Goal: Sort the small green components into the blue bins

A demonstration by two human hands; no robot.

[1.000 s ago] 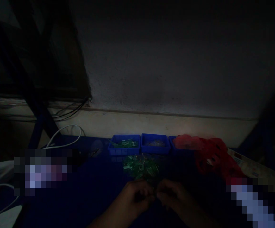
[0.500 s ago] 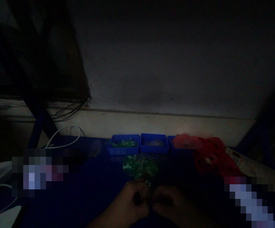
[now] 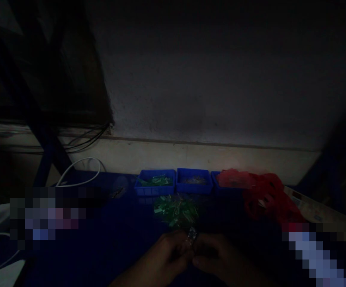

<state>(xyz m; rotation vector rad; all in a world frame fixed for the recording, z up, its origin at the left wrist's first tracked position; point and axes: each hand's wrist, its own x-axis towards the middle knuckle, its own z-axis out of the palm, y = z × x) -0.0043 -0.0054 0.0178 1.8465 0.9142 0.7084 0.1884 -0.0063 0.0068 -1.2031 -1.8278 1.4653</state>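
Note:
My left hand [image 3: 175, 249] is closed at the bottom centre, its fingers pinched on a small shiny silvery piece [image 3: 192, 235]. Beside it, my right hand [image 3: 210, 251] has its fingers curled together, near or touching the same piece; what they hold is too dark to make out. Just beyond both hands lies a pile of green strips [image 3: 175, 209] with thin glinting parts. Behind the pile stand a blue bin with green pieces [image 3: 141, 189], a blue bin with small thin parts [image 3: 180, 187] and a third blue bin [image 3: 214, 177] under pink material.
Red netting or ribbon [image 3: 268, 191] lies at the right, next to a pale printed sheet or box [image 3: 319, 207]. At the left a white cable [image 3: 80, 183] loops on the dark blue table [image 3: 95, 247]. A wall [image 3: 220, 79] rises behind. Blurred blocks hide things at both sides.
The shiny piece between my hands shows more clearly and stands more upright. My left fingers have closed in toward my right hand. The pile and bins have stayed in place.

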